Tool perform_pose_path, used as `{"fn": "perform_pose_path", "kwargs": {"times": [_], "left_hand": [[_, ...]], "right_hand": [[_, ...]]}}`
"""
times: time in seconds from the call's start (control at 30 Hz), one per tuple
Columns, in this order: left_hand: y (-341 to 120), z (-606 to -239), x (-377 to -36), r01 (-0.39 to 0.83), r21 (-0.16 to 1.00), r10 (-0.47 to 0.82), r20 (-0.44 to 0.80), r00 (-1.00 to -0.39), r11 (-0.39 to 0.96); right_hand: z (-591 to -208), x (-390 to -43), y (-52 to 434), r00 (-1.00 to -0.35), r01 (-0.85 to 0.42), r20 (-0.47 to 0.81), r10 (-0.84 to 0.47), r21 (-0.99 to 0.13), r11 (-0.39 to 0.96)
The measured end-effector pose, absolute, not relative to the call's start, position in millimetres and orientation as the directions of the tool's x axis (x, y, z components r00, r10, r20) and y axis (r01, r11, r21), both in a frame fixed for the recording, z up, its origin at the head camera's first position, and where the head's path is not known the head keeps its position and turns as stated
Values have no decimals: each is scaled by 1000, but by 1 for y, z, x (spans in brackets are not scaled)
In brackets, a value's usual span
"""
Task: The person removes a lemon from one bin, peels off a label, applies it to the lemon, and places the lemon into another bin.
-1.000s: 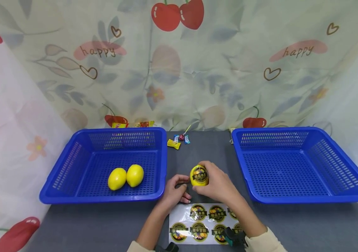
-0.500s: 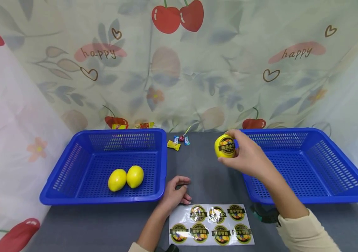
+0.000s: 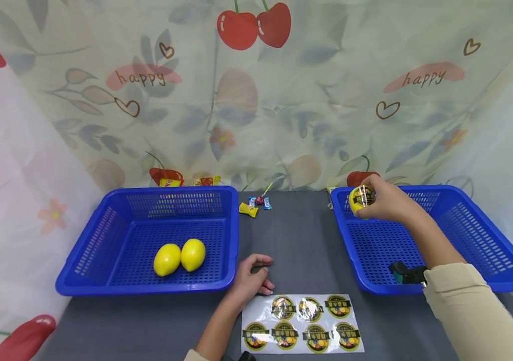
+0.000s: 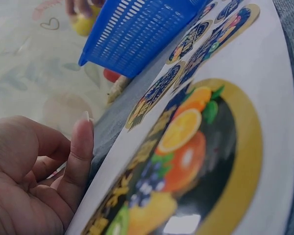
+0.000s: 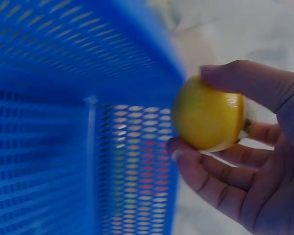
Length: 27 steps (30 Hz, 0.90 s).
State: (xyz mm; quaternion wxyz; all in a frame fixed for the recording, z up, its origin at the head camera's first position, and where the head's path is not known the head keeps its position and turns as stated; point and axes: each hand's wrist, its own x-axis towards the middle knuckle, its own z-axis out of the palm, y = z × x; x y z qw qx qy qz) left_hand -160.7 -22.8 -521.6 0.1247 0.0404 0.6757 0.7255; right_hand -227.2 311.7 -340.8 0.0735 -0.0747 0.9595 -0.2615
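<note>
A yellow lemon with a round black-and-gold sticker is gripped between the thumb and fingers of my right hand. That hand is over the left part of the right blue basket; the right wrist view shows the lemon beside the basket's wall. My left hand rests on the dark table with loosely curled fingers, holding nothing. Just in front of it lies a white sheet of round fruit stickers. Two plain lemons lie side by side in the left blue basket.
Between the baskets, toward the back, are a yellow candy wrapper, a lollipop and small blue-white candies. Colourful packets show behind the left basket. A printed curtain hangs along the back and sides.
My right hand has carried the stickered lemon from beside my left hand, rightward and up, to over the right basket. The sticker sheet is now uncovered. My left hand stays put.
</note>
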Motion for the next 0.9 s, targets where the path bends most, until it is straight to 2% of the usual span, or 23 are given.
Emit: {"fn": "perform_pose_path", "kwargs": {"times": [0.13,0.27,0.37,0.6,0.9], "left_hand": [[-24,-523,-161,-129,990,237,-113,-965,-53],[-24,-524,-162,-131,990,234,-116,-965,-50],[-24,-524,-162,-127,991,226,-113,-967,-46],[-23,-524,-160,-133,990,234,-119,-965,-46],[-23,-523,-161,-122,990,237,-103,-966,-64]], "right_hand": [[-362,-236,322,-951,-80,-227,-211,-476,876],[-380,-242,326,-910,17,-358,-211,-541,841],[-390,-246,325,-889,85,-410,-201,-581,809],[-410,-249,321,-883,128,-435,-177,-586,800],[-420,-251,319,-917,66,-351,-192,-606,793]]}}
